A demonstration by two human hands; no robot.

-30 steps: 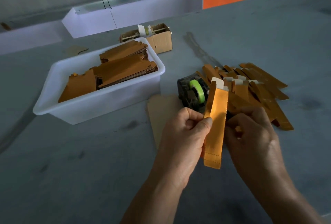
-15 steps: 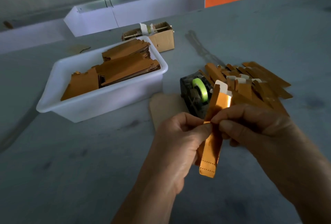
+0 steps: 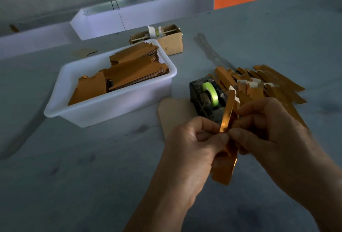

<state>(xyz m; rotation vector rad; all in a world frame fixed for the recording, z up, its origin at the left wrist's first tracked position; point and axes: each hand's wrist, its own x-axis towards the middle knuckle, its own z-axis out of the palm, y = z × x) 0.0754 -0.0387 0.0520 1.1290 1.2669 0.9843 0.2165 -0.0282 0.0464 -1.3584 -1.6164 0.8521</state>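
Observation:
A long, shiny gold carton blank (image 3: 228, 113) stands nearly upright between both hands above the grey table (image 3: 92, 176). My left hand (image 3: 190, 144) pinches its left edge with thumb and curled fingers. My right hand (image 3: 268, 129) pinches the same spot from the right, thumb tip against the left thumb. The blank's lower end (image 3: 224, 172) pokes out below the hands. Its white top flap rises in front of a black tape dispenser (image 3: 205, 100) with a green roll.
A pile of folded gold cartons (image 3: 266, 83) lies behind my right hand. A white tub (image 3: 103, 109) holds stacks of flat brown blanks. A small cardboard box (image 3: 172, 41) stands behind the tub. A flat tan card (image 3: 174, 111) lies by the dispenser. A white trough (image 3: 129, 16) lines the back.
My right hand came over from beside the blank and now pinches it opposite the left thumb. The blank has turned from face-on to nearly edge-on.

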